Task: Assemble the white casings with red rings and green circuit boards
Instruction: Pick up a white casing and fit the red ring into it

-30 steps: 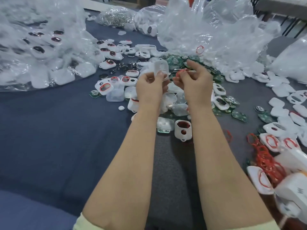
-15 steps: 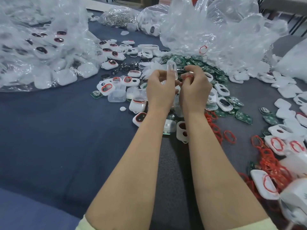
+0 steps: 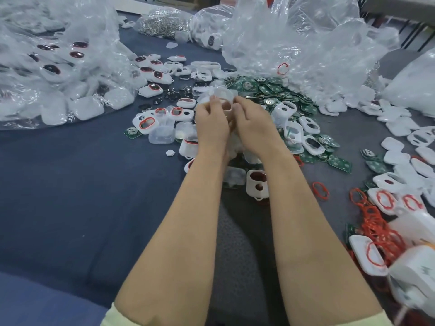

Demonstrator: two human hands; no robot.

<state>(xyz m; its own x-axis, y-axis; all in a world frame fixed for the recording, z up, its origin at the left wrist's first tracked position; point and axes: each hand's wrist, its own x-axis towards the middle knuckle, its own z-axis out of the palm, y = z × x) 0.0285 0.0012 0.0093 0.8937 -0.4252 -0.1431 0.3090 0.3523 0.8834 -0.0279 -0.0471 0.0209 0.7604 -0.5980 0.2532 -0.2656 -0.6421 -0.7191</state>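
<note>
**Hands Held Close, Fingers Curled**

Both bare forearms were stretched forward side by side, converging towards the wrists, with pale sleeve edges seen near the elbows. The left hand [image 3: 211, 124] and right hand [image 3: 254, 124] were held close together, backs turned to the camera. The fingers of each were curled inward, and a white casing [image 3: 223, 94] was pinched at their fingertips. Finer finger detail was blurred.
</note>
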